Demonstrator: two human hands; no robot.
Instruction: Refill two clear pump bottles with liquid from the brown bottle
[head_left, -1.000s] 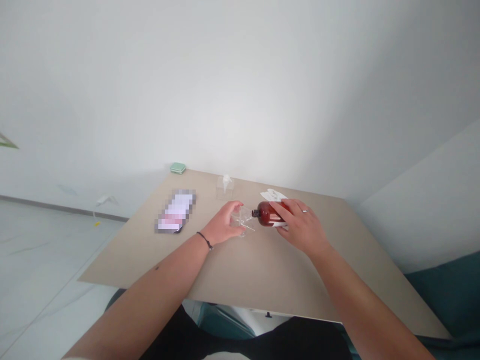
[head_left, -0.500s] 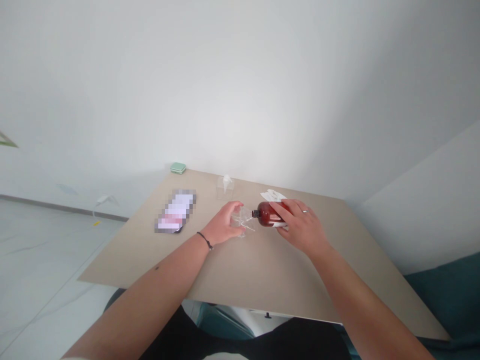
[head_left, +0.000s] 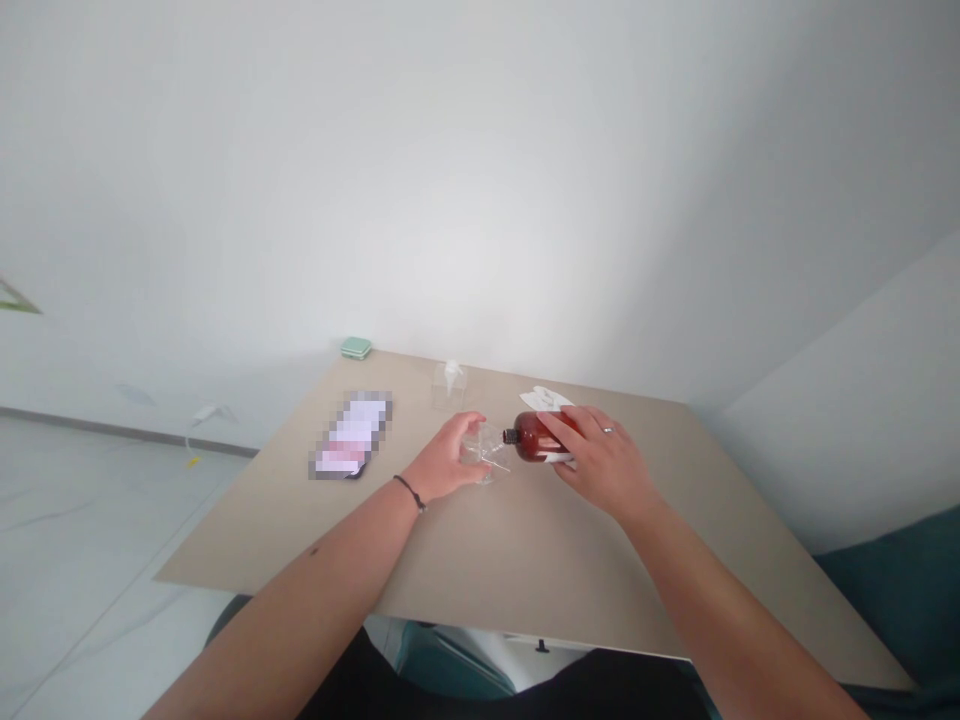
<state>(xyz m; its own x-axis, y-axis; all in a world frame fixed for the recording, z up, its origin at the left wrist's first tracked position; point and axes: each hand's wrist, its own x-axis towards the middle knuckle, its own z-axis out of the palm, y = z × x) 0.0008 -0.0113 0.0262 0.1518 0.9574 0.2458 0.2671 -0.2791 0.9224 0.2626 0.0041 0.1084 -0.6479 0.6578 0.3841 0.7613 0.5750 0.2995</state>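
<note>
My left hand is closed around a clear container, its fingers on the far side and its thumb on the near side. A see-through flared piece shows at the container's right; its exact form is hard to make out. My right hand grips a reddish-brown bottle with a white label, tipped onto its side. The bottle's uncapped black threaded neck points left at the flared piece, very near it. Whether liquid is flowing cannot be seen.
Behind my left hand is a clear boxy object with a white pump head. A crumpled white tissue lies behind the bottle. To the left lies a phone, blurred out. A small green case sits at the table's back-left corner, by the wall.
The view has tilted slightly, so everything sits a little lower in the picture. Both hands keep their grips, and the bottle stays tipped beside the clear container.
</note>
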